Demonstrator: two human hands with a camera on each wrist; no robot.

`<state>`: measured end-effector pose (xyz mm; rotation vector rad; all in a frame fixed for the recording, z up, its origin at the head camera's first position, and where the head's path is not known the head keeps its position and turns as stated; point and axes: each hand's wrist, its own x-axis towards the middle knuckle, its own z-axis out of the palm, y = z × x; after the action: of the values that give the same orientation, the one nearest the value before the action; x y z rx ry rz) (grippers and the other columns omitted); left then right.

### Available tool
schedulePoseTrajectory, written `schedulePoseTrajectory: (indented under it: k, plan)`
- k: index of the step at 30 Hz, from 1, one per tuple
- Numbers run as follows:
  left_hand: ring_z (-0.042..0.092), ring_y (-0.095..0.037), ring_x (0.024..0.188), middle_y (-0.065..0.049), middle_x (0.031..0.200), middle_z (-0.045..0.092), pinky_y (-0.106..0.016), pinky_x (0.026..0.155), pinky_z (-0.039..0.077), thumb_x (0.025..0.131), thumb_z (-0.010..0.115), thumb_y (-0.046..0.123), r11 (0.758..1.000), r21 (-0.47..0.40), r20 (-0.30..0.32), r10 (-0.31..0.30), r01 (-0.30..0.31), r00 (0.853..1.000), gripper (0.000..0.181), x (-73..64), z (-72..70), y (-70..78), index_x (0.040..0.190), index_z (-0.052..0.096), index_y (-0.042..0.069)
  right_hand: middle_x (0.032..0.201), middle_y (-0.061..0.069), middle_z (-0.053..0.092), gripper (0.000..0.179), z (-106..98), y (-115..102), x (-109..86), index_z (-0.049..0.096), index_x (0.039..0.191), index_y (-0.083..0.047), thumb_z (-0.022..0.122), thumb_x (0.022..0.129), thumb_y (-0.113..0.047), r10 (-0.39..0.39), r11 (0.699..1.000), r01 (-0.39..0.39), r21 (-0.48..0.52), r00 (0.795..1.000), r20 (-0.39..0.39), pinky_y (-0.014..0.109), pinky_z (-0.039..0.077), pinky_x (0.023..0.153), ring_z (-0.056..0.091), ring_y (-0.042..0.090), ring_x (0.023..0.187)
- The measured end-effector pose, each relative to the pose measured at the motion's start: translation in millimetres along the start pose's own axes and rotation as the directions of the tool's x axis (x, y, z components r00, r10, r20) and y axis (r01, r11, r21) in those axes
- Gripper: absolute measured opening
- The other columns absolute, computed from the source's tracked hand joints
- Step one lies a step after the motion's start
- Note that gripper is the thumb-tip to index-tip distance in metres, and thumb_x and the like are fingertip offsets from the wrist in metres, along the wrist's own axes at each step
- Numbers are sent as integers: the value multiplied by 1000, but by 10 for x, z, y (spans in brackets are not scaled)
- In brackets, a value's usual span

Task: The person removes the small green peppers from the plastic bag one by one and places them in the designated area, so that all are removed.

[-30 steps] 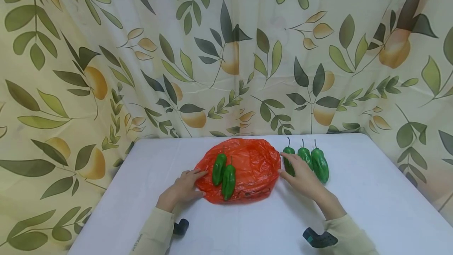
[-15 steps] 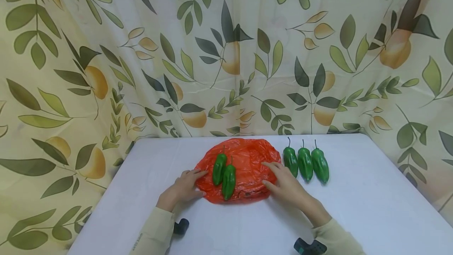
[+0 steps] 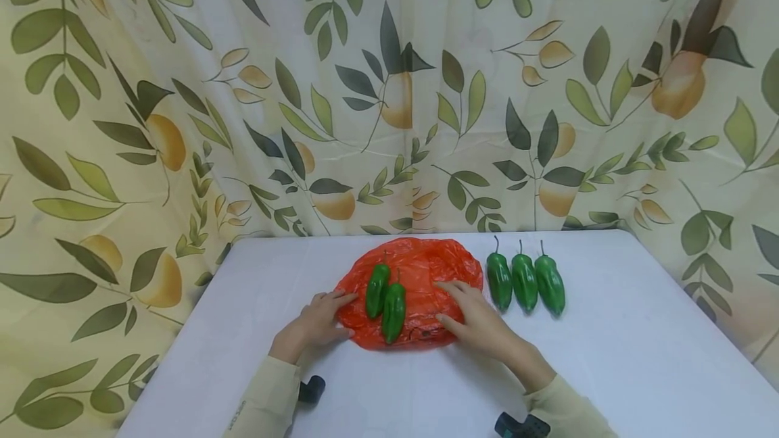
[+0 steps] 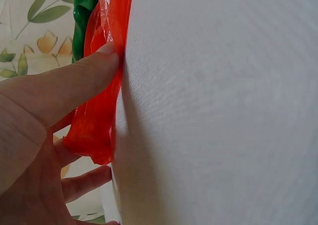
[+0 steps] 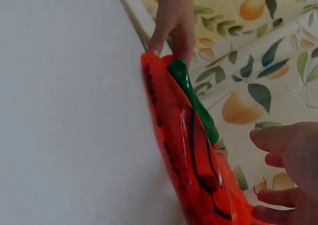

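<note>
— Left hand [image 3: 316, 325] first: where does it sit?
— Flat on the white cloth-covered table [image 3: 639, 357], fingers straight, their tips pressing the left edge of the crinkled orange plastic bag [image 3: 420, 269]. The left wrist view shows one fingertip [image 4: 107, 51] on the bag's rim.
— And the right hand [image 3: 477, 322]?
— Fingers spread and relaxed — resting on the bag's right part, gripping nothing. From the right wrist view its fingers [image 5: 278, 135] sit just over the plastic.
— Where is the bag?
— Lying flat at the middle of the table, towards the far edge, between the two hands.
— What's on it?
— Two glossy green peppers [image 3: 385, 299] side by side on its left half, stems pointing away, near the left hand's fingertips.
— Anything else?
— Three more green peppers [image 3: 525, 281] in a row on the table just right of the bag — apart from the right hand. Behind hangs a leaf-and-fruit printed curtain [image 3: 389, 86].
</note>
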<state>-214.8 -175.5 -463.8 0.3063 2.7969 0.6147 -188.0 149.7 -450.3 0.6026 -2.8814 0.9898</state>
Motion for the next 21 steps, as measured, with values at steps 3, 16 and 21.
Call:
schedulePoseTrajectory:
  k: [3, 16, 21]
  plan:
    - [35, -40, 146, -8, 160, 42, -70, 104, 45, 85, 81, 32, 1000, 5, -2, 0, 0, 1000, 73, 3, 11, -12, 151, 49, 27, 146, 18, 53, 58, 56, -48, 33, 49, 149, -13, 70, 95, -24, -24, 1000, 23, 17, 1000, 11, 64, 48, 106, 50, 41, 134]
    - [35, -40, 146, -8, 160, 42, -70, 104, 44, 85, 81, 32, 1000, 1, -4, 11, -11, 1000, 73, -9, 9, -1, 151, 49, 26, 148, 12, 51, 58, 215, -293, 183, 49, 149, -17, 70, 95, -26, 9, 992, -18, 121, 997, 73, 61, 47, 108, 48, 34, 139]
    - [36, -40, 146, -9, 159, 43, -70, 104, 44, 85, 81, 32, 1000, -5, -3, 7, -7, 1000, 73, -14, 1, 1, 150, 50, 26, 148, 10, 52, 58, 289, -323, 240, 50, 149, -19, 71, 95, -28, 14, 992, -26, 125, 995, 94, 61, 49, 106, 50, 33, 138]
